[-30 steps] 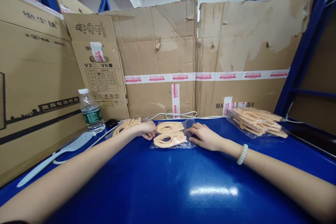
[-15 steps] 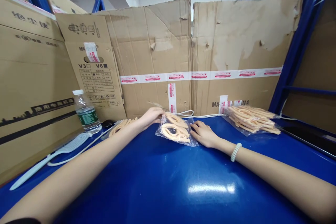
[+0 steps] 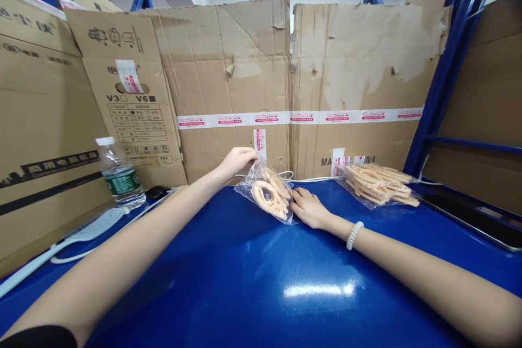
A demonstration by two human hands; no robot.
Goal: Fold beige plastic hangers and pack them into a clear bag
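A clear plastic bag [image 3: 269, 194] with pale orange ring-shaped pieces inside is tilted up over the blue table, between my hands. My left hand [image 3: 240, 162] pinches the bag's upper edge, its fingers closed on the film. At the bag's lower right side, my right hand [image 3: 309, 207] has its fingers curled against the plastic; a pale beaded bracelet circles that wrist. Farther right lies a second clear bag [image 3: 379, 184], full of long sticks of the same colour. My left forearm covers the spot where more such pieces lay.
At the left stand a water bottle [image 3: 120, 176] with a green label and a pale blue hairbrush [image 3: 92, 228] beside a white cable. A dark phone-like slab [image 3: 473, 220] lies at the right. Cardboard sheets [image 3: 232, 76] wall off the back, between blue rack posts [image 3: 440, 76].
My left hand has risen, lifting the bag's upper edge so the bag tilts more upright. My right hand stays at its lower side. The whole view has shifted slightly.
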